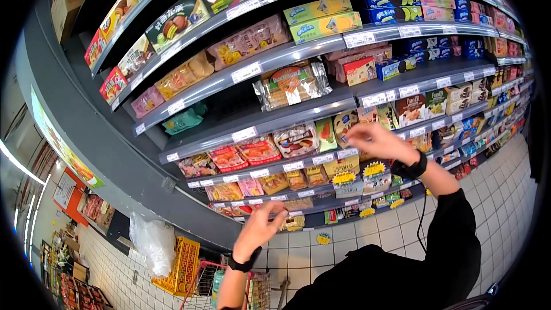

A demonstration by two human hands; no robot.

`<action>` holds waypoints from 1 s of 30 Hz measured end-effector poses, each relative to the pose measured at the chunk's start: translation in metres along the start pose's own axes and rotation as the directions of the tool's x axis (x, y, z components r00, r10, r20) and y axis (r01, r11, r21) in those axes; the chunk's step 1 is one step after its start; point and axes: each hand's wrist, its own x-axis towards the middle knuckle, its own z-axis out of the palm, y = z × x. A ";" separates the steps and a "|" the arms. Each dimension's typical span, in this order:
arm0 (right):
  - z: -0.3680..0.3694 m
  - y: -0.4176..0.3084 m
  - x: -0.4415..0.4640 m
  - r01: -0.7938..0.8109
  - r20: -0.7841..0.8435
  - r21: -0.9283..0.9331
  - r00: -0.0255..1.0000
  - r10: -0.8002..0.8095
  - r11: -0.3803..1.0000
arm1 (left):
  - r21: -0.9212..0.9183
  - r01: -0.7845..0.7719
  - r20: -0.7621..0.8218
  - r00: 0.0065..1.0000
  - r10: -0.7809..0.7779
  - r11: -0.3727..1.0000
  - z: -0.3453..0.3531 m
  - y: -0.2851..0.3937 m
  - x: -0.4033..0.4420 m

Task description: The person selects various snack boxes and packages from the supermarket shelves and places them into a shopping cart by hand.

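My right hand (376, 140) is raised in front of a lower shelf, nearest to an upright beige box (345, 125) with dark round pictures. Its fingers are loosely bent and apart, and nothing shows in them. Lower and to the left, my left hand (261, 228) hangs in front of the bottom shelves with half-bent fingers and no item visible. Left of the right hand, a white and brown snack bag (296, 139) stands beside red snack bags (259, 148). On the shelf above, a clear-wrapped waffle pack (293, 85) leans near the front edge.
A shopping cart (258, 290) stands below my left hand, next to a yellow crate (182, 264) and a white plastic bag (152, 241). Blue cookie boxes (393, 7) line the upper right shelves. A thick grey pillar (86, 120) rises at the left. Tiled floor (493, 195) runs along the shelves.
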 end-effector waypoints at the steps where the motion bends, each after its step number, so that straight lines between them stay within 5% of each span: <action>1: -0.024 0.000 0.009 0.014 -0.054 -0.050 0.998 -0.017 0.999 | 0.029 -0.050 0.010 0.999 0.049 0.998 -0.007 0.018 0.023; 7: -0.137 -0.009 0.060 0.119 -0.366 -0.250 0.907 -0.208 0.961 | 0.181 -0.328 -0.039 0.940 0.340 0.927 -0.024 0.122 0.145; 11: -0.177 0.008 0.098 0.078 -0.374 -0.553 0.867 -0.330 0.830 | 0.340 -0.497 -0.194 0.793 0.577 0.798 -0.032 0.149 0.234; 17: -0.210 0.028 0.145 0.029 -0.342 -0.679 0.872 -0.350 0.734 | 0.554 -0.409 -0.401 0.631 0.664 0.724 -0.047 0.164 0.341; 20: -0.219 0.049 0.166 0.066 -0.311 -0.689 0.873 -0.376 0.722 | 0.583 -0.311 -0.469 0.626 0.623 0.751 -0.041 0.163 0.369; 22: -0.222 0.056 0.177 0.126 -0.267 -0.689 0.871 -0.412 0.714 | 0.509 -0.125 -0.501 0.761 0.412 0.851 -0.036 0.170 0.375; 25: -0.219 0.059 0.181 0.056 -0.257 -0.614 0.929 -0.267 0.787 | 0.296 -0.182 -0.461 0.833 0.307 0.938 -0.027 0.170 0.385; 30: -0.215 0.064 0.195 0.005 -0.384 -0.557 0.885 -0.263 0.831 | 0.297 -0.160 -0.474 0.831 0.291 0.941 -0.011 0.178 0.390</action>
